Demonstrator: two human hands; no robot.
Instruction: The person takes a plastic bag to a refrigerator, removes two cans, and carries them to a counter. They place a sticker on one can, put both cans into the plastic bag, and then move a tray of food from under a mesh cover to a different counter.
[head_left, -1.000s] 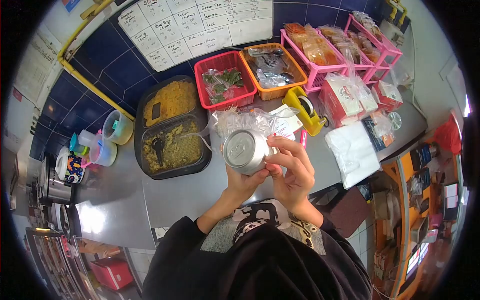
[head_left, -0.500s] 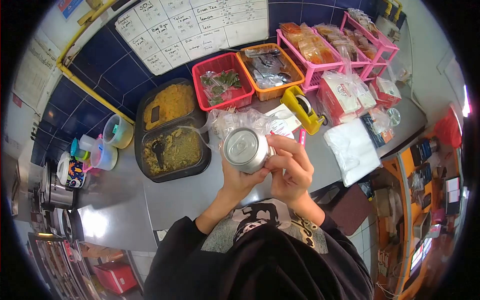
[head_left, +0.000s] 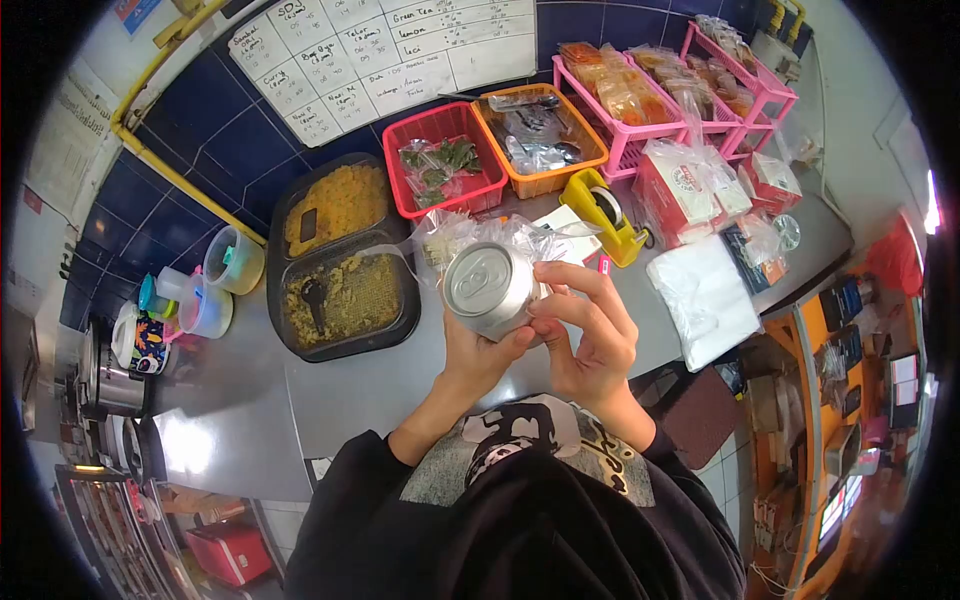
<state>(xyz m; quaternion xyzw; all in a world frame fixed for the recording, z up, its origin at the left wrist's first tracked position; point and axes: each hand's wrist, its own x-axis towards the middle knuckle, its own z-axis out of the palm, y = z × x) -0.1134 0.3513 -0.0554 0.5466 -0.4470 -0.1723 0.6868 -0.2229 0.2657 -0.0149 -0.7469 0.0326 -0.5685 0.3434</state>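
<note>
A silver drink can (head_left: 487, 290) is held up in front of my chest, above the steel counter (head_left: 345, 395). Its lid faces me, with the ring tab lying flat. My left hand (head_left: 472, 362) is wrapped round the can from below and the left, thumb along its lower side. My right hand (head_left: 592, 335) touches the can's right side with bent fingertips and thumb close together; what they pinch there, if anything, I cannot make out. Behind the can lies a clear plastic bag (head_left: 440, 240) with something pale in it.
A black two-part tray (head_left: 408, 335) of yellow food stands left. Behind are a red basket (head_left: 398, 135), an orange basket (head_left: 600, 150) and pink baskets (head_left: 625, 150) of packets. A yellow tape dispenser (head_left: 625, 240) and white plastic sheets (head_left: 705, 300) lie right.
The can has shifted slightly left and up, tilting a little so more of its side shows. My right hand has moved slightly right, its fingers still at the can's side.
</note>
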